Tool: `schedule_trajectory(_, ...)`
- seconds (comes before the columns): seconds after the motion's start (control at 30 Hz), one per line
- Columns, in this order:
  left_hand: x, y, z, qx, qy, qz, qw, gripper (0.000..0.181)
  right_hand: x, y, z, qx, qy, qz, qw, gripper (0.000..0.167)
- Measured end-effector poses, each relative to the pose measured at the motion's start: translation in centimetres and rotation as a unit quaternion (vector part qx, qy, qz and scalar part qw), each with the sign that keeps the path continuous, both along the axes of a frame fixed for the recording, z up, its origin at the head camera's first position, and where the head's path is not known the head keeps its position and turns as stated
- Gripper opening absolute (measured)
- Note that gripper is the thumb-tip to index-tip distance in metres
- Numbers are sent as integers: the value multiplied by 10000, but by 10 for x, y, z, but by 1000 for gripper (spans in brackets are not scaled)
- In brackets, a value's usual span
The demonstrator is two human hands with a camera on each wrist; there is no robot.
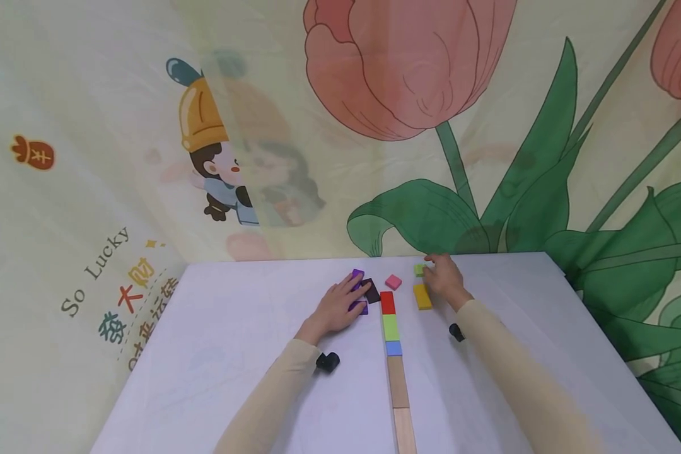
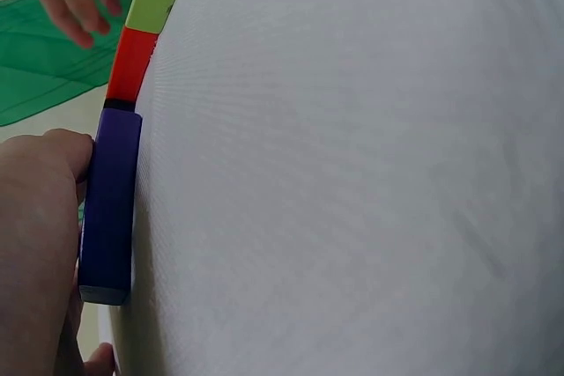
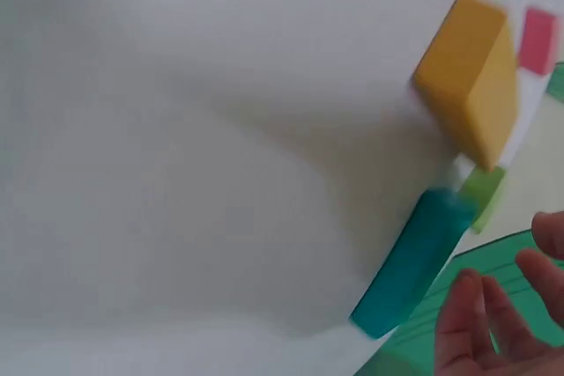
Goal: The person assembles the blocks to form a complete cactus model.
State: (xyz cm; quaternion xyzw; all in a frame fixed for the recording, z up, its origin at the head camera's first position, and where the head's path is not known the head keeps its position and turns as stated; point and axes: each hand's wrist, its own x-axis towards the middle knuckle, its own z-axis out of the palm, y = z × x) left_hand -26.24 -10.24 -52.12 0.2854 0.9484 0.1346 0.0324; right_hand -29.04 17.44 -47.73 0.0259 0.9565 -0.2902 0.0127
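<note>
At the left of the white desk (image 1: pixel 204 328), whose cover looks finely woven in the left wrist view, a beige sleeve (image 1: pixel 272 397) enters, cut off by the lower edge. The left grip (image 1: pixel 335 307), a bare hand, is not clenched: its spread fingers rest over two purple blocks, the upper purple block (image 1: pixel 358 273) and the lower purple block (image 1: pixel 364 308), and hide parts of both; the fingertips also touch a dark flat block (image 1: pixel 372 291). Whether this dark block touches the row beside it, I cannot tell. The row goes end to end: a glossy red block (image 1: pixel 388 303), a lime block (image 1: pixel 390 328), a short blue block (image 1: pixel 394 348), a brown block (image 1: pixel 398 381) and a pale block (image 1: pixel 405 432), this last cut off below. Near the red end lies a small pink block (image 1: pixel 393 282), turned askew. Further right is a yellow oblong block (image 1: pixel 422 297), then a green block (image 1: pixel 419 270), partly covered by the right grip (image 1: pixel 445 277). This hand is released, its fingers loosely bent around nothing, just beside a teal oblong block (image 3: pixel 414 261), blurred in the right wrist view.
</note>
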Motion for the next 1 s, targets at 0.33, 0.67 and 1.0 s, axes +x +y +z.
schedule_trajectory(0.33,2,3,-3,20,-1,-50,10000,54,1,10,-6,415,-320,145,9985,47)
schedule_trajectory(0.67,5,2,1,251,200,-173,9993,53,3,12,-3,521,-88,289,9982,41)
schedule_trajectory(1.0,2,-1,3,86,60,-76,9999,53,23,10,1,672,-585,639,9940,40)
